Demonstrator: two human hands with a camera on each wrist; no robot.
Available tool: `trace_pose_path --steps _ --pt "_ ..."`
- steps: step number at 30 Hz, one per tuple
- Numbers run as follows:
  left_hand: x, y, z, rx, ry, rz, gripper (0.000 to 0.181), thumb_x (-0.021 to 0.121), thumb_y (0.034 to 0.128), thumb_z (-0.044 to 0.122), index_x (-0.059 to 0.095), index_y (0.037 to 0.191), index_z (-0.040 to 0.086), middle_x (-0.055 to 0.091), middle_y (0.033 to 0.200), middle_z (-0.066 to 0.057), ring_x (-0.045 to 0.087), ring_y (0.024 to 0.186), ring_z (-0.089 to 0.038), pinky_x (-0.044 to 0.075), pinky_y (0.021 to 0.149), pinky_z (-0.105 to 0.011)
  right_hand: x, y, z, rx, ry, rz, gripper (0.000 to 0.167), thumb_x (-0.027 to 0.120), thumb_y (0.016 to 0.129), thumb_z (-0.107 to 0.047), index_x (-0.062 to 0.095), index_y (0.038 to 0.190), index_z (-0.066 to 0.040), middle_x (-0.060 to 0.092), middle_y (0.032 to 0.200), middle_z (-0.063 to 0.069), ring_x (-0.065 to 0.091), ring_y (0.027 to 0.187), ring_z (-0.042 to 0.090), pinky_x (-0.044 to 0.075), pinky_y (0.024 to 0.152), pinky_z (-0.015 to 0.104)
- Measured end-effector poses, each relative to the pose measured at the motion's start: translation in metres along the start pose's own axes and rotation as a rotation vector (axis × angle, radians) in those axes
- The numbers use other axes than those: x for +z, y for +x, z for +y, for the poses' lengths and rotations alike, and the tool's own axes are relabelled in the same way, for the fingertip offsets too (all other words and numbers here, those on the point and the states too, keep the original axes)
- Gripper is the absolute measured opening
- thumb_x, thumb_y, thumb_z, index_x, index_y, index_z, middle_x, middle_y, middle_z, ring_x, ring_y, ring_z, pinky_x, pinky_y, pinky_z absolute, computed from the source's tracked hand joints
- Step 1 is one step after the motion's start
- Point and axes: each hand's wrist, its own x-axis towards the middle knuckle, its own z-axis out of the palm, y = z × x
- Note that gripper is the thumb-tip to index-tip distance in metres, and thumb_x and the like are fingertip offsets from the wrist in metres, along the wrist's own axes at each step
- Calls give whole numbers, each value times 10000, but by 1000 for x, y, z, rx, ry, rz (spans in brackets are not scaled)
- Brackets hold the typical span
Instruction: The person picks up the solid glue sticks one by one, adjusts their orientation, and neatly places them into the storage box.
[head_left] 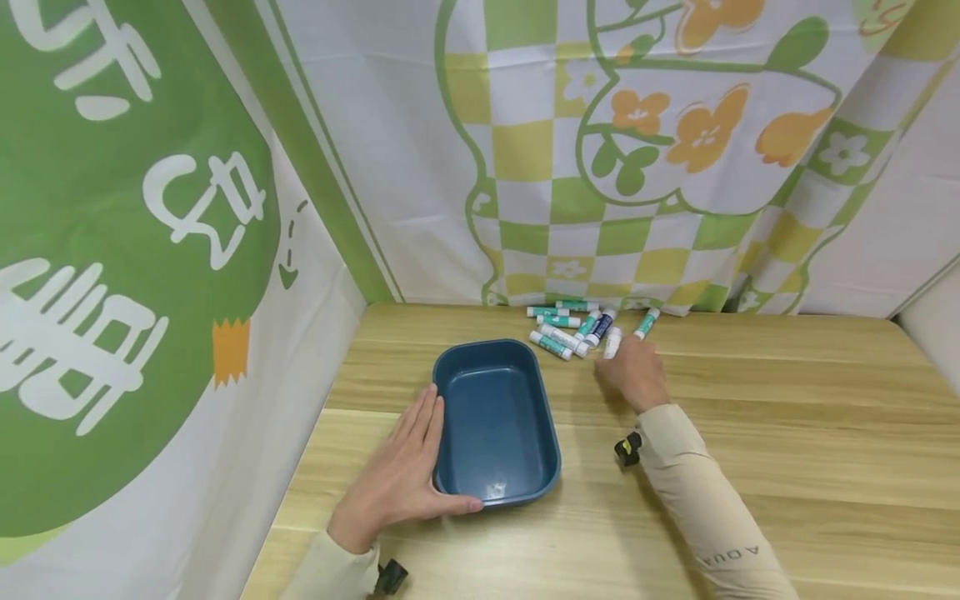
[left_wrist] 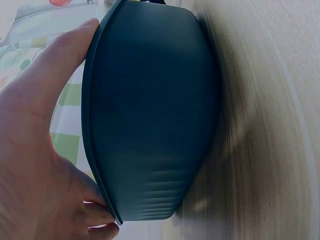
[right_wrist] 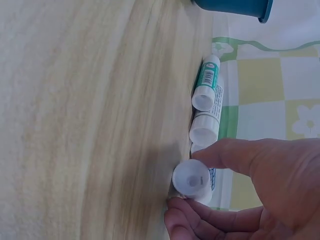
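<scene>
On the wooden table stands a dark blue plastic bin (head_left: 495, 425) with nothing inside it. My left hand (head_left: 401, 465) rests against its near-left corner, fingers straight along the left rim and thumb on the front rim. In the left wrist view the bin's outer wall (left_wrist: 150, 100) fills the middle. To the right, my right hand (head_left: 637, 375) pinches a white glue stick (right_wrist: 191, 180) between thumb and fingers, low at the tabletop. Several glue sticks (head_left: 562, 337) with teal labels lie left of it, along with a dark-blue-labelled one (head_left: 601, 328).
One teal glue stick (head_left: 647, 323) lies just beyond my right hand. A patterned curtain (head_left: 600, 208) hangs along the table's back edge, and a green and white cloth (head_left: 150, 275) closes off the left side. Wooden tabletop (head_left: 795, 417) extends to the right.
</scene>
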Motion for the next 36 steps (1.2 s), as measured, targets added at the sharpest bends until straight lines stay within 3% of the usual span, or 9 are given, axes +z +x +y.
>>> trace_pose_path --steps 11,20,27,34,36 --pt "0 0 0 -8 -16 -19 1460 626 731 934 122 1662 -71 59 1760 -276 118 1649 -426 251 1319 -559 -8 -3 13 -48 2 85 340 733 921 -207 638 1047 95 657 886 236 622 686 282 536 526 328" --pt "0 -1 1 -22 -36 -30 1449 651 726 913 151 1658 -79 56 1764 -267 99 1655 -415 242 1320 -579 -21 -7 19 -64 -18 98 269 733 943 -210 635 899 36 633 773 157 578 621 231 491 496 299" --pt "-2 -2 1 -29 -47 -36 1449 659 724 903 147 1658 -79 48 1764 -266 87 1656 -413 237 1319 -586 -30 -12 18 -208 -93 196 315 740 950 -204 643 841 75 619 671 169 540 547 233 446 442 307" --pt "-2 -1 1 -24 -45 -41 1446 663 725 900 153 1656 -82 47 1762 -271 85 1656 -415 226 1324 -582 -41 -15 21 -345 -74 257 183 654 886 -28 663 721 52 597 617 150 509 528 238 407 454 310" --pt "-2 -1 1 -26 -47 -42 1446 666 724 897 153 1655 -83 45 1762 -272 86 1655 -416 224 1325 -582 -43 -13 21 -403 -64 301 146 667 870 -15 710 759 70 621 620 158 519 539 255 410 473 321"
